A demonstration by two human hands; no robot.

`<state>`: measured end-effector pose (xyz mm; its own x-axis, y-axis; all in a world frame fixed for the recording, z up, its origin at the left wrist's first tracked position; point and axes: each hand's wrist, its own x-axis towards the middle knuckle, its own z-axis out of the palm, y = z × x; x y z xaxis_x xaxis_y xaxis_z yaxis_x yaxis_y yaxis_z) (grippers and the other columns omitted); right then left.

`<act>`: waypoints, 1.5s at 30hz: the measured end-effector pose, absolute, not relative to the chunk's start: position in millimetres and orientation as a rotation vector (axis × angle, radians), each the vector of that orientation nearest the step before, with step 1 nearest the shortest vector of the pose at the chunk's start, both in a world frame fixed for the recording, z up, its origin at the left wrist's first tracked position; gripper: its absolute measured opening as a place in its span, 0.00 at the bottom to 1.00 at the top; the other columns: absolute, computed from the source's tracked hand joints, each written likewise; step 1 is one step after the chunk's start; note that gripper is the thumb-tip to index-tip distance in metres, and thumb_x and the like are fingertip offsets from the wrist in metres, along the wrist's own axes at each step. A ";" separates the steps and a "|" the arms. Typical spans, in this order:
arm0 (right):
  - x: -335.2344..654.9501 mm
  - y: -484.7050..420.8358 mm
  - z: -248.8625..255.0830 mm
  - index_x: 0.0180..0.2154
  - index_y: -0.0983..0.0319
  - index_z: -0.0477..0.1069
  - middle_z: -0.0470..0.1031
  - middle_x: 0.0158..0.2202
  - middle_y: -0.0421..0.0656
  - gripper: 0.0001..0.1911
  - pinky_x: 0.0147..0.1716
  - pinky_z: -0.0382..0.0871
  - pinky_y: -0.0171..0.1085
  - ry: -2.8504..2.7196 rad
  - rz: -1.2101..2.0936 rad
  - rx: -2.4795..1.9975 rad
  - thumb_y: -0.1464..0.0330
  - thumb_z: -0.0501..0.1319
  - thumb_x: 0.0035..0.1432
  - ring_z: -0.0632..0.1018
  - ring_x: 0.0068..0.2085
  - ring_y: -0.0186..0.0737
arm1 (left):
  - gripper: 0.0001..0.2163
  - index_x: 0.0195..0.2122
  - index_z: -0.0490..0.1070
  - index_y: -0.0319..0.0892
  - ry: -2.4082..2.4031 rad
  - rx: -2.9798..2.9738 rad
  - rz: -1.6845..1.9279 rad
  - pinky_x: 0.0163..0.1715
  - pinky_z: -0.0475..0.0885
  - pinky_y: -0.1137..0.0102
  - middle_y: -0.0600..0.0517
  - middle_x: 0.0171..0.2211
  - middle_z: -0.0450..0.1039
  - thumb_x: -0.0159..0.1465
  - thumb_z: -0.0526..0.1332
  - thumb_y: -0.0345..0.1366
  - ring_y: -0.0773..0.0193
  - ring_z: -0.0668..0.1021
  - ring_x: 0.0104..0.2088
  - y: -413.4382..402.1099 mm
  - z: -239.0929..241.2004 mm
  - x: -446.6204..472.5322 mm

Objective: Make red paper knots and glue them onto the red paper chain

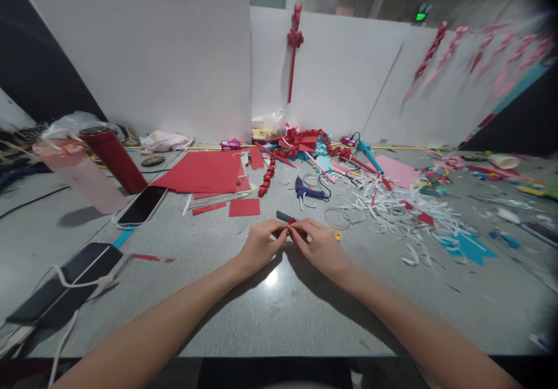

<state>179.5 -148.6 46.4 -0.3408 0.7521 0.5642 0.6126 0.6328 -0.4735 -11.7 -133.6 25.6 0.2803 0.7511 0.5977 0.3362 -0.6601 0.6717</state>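
My left hand [261, 242] and my right hand [321, 245] meet over the middle of the table, fingertips pinched together. Between them shows a small piece of red paper [292, 221], mostly covered by the fingers. A dark grey strip [283, 216] lies just beyond the fingertips; whether it touches them I cannot tell. Farther back is a blue hot glue gun [308, 190] with its cord. A red rectangle of paper [244, 207] lies to the left, with a folded red paper chain [267, 178] behind it.
Large red paper sheets [204, 171], a phone [143, 205], a red flask [114, 159] and a pink bottle [82, 174] stand or lie left. White paper scraps [392, 206] spread right. A finished red paper ornament [295, 39] hangs on the white panel [349, 75].
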 end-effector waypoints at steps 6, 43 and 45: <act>180.5 -147.7 49.3 0.43 0.59 0.78 0.81 0.40 0.45 0.06 0.41 0.75 0.41 -2.079 0.242 -1.063 0.69 0.61 0.70 0.82 0.39 0.42 | 0.07 0.40 0.81 0.41 0.958 2.175 1.358 0.40 0.75 0.67 0.48 0.38 0.84 0.68 0.62 0.29 0.61 0.83 0.36 -134.2 25.4 -11.4; 179.1 -150.4 56.0 0.40 0.59 0.80 0.83 0.37 0.42 0.07 0.39 0.75 0.37 -2.022 0.310 -1.047 0.74 0.64 0.64 0.82 0.36 0.39 | 0.07 0.38 0.81 0.42 0.960 2.131 1.361 0.37 0.73 0.69 0.50 0.35 0.84 0.67 0.62 0.29 0.63 0.82 0.33 -136.8 24.8 -10.6; 180.1 -150.3 56.9 0.41 0.58 0.80 0.83 0.37 0.42 0.07 0.40 0.75 0.38 -2.036 0.321 -1.050 0.73 0.64 0.65 0.82 0.37 0.39 | 0.07 0.38 0.81 0.42 0.962 2.120 1.356 0.37 0.73 0.69 0.50 0.35 0.84 0.67 0.62 0.29 0.63 0.82 0.33 -137.0 25.2 -10.5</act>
